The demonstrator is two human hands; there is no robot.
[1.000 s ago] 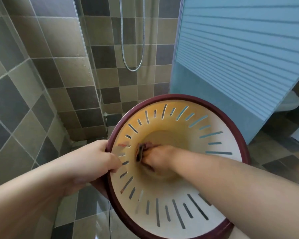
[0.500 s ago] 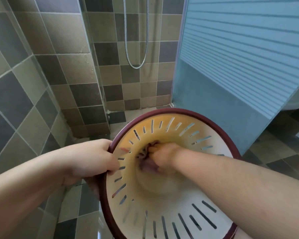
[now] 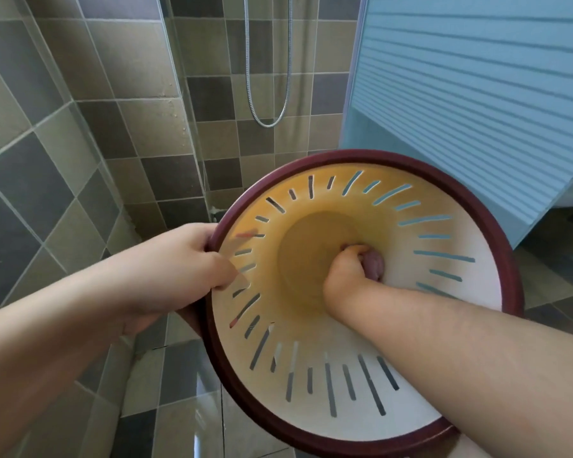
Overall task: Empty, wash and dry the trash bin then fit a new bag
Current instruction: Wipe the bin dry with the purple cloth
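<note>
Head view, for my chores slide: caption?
Left hand grips the slotted bin's rim; right hand wipes inside with a cloth.

Wall tiles [image 3: 119, 104] in olive, tan and dark grey cover the shower corner; left of the corner they run diagonally, right of it in a square grid. A glass panel's edge [image 3: 179, 104] stands at the corner. Right of it a metal shower hose [image 3: 267, 122] hangs in a loop. Further right stands a pale blue ribbed screen [image 3: 477, 94]. Below the corner, glossy floor tiles [image 3: 186, 414] in the same colours reflect light.
</note>
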